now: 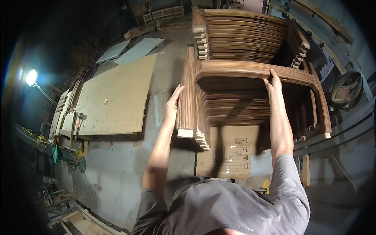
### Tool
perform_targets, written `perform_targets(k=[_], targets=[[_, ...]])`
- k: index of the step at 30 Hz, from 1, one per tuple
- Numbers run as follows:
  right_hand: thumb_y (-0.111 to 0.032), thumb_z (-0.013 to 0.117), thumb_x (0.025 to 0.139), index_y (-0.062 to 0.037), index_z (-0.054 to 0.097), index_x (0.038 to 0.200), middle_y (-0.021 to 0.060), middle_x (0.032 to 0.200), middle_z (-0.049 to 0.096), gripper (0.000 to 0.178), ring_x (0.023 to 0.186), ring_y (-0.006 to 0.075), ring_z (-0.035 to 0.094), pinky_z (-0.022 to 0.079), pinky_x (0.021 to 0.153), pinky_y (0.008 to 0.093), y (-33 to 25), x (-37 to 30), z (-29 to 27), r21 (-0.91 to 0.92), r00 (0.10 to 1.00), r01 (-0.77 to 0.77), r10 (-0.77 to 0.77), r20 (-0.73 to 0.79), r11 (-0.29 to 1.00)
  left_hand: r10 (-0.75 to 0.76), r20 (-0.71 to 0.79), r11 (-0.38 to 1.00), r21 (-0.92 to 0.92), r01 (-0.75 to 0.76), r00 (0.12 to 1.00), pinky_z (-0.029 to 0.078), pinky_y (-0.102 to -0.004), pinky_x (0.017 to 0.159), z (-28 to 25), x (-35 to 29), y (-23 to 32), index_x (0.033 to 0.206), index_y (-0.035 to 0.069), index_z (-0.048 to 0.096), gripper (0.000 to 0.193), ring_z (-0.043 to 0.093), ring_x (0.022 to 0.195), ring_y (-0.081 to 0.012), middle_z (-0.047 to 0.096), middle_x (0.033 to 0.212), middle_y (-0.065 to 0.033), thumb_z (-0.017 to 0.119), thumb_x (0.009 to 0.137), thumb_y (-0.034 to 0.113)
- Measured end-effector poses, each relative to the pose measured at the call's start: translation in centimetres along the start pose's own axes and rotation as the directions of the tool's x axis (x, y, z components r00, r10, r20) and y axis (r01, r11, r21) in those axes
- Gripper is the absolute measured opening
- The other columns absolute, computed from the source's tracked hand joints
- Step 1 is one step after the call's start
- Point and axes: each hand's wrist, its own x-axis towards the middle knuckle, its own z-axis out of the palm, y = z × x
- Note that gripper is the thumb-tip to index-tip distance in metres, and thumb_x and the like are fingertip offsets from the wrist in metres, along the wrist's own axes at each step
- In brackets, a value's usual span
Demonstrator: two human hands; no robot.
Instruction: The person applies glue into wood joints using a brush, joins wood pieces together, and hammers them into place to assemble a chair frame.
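Observation:
A U-shaped dark striped wooden frame piece (235, 68) lies on top of a stack of like pieces (235, 111). My left hand (172, 102) rests flat with fingers apart against the outer side of its left leg (187, 94). My right hand (273, 83) curls its fingers over the frame's curved crossbar and grips it. Both arms reach out from grey sleeves. A second stack of the same curved pieces (243, 37) stands just behind.
A flattened cardboard box (231, 152) lies under the near stack. A large chipboard sheet (117, 98) covers the concrete floor to the left, with grey panels (135, 51) beyond it. A bright lamp (31, 77) shines at far left. A hammer (79, 118) lies by the sheet.

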Motion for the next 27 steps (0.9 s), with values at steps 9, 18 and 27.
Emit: perform_targets(k=[9,18,27], targets=[[-0.042,0.076,0.077,-0.0107,0.071,0.096,0.0107,0.078,0.070,0.037,0.076,0.0263,0.069,0.055,0.075,0.0398,-3.6,-5.2,-2.2,-0.898,0.847,0.323,-0.331,0.415,-0.298,-0.462,0.113,0.569,-0.723,0.392,0.880,0.030,-0.0382,0.112,-0.2,-4.2,1.1,0.147,-0.002,0.025,0.064,0.036,0.137,-0.0280,0.034,0.149,-0.0211,0.051,0.090,0.012],[-0.008,0.051,0.089,-0.0203,0.049,0.135,0.0159,0.135,0.048,0.047,0.128,0.0357,0.044,0.037,0.106,0.0514,-5.2,0.8,0.4,-0.397,0.564,0.565,-0.013,0.826,-0.723,-0.168,-0.052,0.969,0.176,0.174,0.984,0.043,-0.0371,0.099,3.3,-5.7,8.6,0.145,0.000,0.032,0.095,0.055,0.114,-0.0270,0.053,0.129,-0.0210,0.082,0.064,0.014],[-0.009,0.072,0.075,-0.0192,0.053,0.131,0.0093,0.131,0.052,0.060,0.126,0.0314,0.047,0.044,0.100,0.0461,-5.5,1.8,2.5,-0.429,0.638,0.636,0.126,0.759,-0.642,-0.162,-0.130,0.975,0.134,0.179,0.978,0.051,-0.0347,0.091,4.3,-5.0,6.9,0.139,-0.003,0.038,0.077,0.057,0.106,-0.0222,0.052,0.128,-0.0188,0.073,0.071,0.000]])
